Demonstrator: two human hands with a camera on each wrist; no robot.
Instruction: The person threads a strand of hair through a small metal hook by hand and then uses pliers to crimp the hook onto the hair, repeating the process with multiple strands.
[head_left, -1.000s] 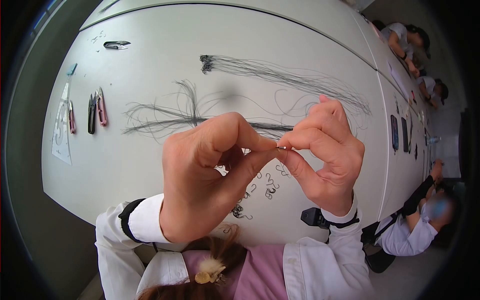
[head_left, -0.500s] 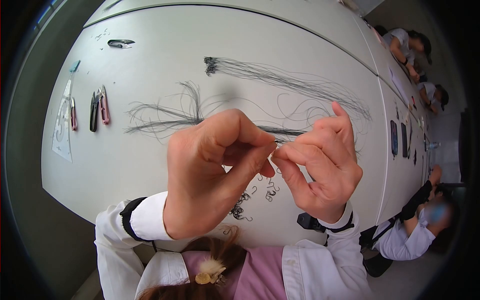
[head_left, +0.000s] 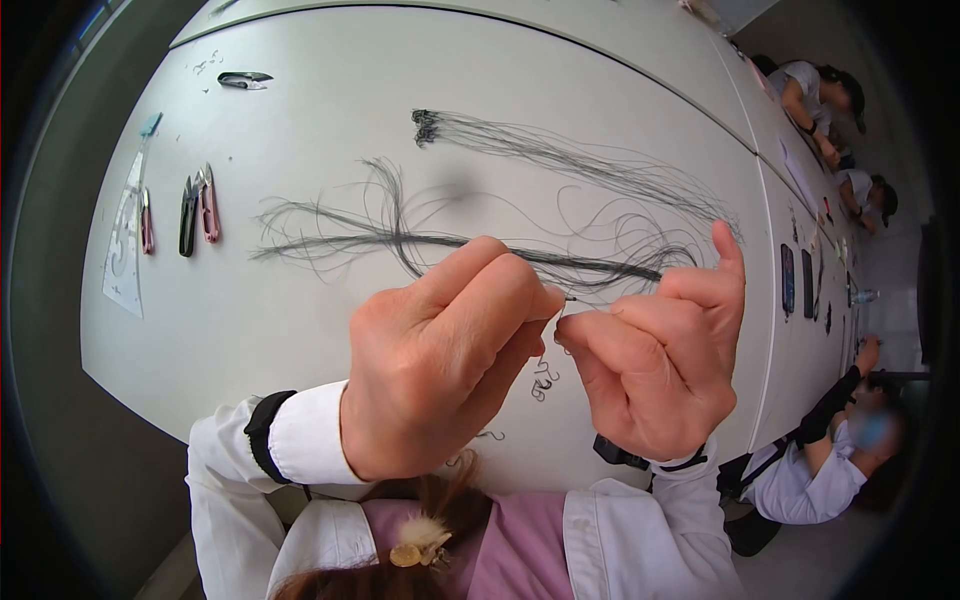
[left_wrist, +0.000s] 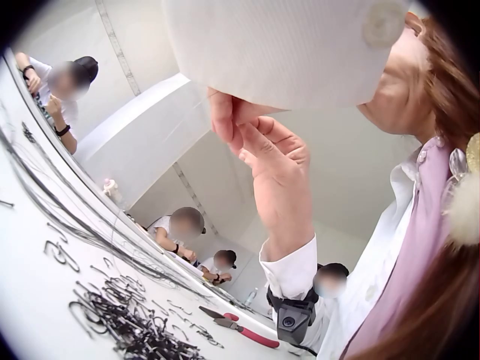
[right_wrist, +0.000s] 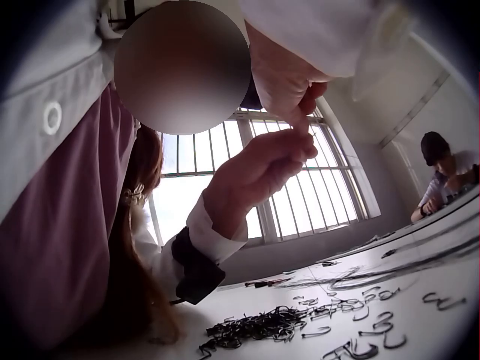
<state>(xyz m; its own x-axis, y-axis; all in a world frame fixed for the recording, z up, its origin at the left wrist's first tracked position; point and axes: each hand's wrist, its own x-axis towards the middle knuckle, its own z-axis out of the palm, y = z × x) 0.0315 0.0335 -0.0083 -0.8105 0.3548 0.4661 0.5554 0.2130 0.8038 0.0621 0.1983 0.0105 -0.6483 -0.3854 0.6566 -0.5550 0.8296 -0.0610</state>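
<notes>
— Both hands were raised together near the middle of the head view, weren't they?

— Yes; the left hand [head_left: 440, 360] had its thumb and forefinger pinched shut on a tiny thin dark metal hook [head_left: 570, 298], and the right hand [head_left: 655, 365] met it fingertip to fingertip, pinching what looked like a fine dark thread at the hook's tip, its forefinger sticking up free

— Why held up like that?

— My guess: lifted off the white table [head_left: 300, 330] and close to the eyes, because the piece was too small to work flat. Only a sliver showed between the fingertips

— Which way did it point?

— Its long axis ran roughly left to right in the frame, the exposed end toward the right hand. I could not tell where the bend faced

— And the rest?

— A long bundle of black threads [head_left: 560, 265] lay across the centre just behind the fingers, another tied bundle [head_left: 520, 145] further up. Loose small dark wire hooks [head_left: 543, 380] lay below the hands, a heap of them [left_wrist: 127, 326] in the lower left of the left wrist view, beside red-handled pliers [left_wrist: 244, 331]. Pink and black thread snips [head_left: 197, 210] sat at the left, with another dark pair of snips [head_left: 243, 79] at upper left. Other people sat along the right edge
</notes>
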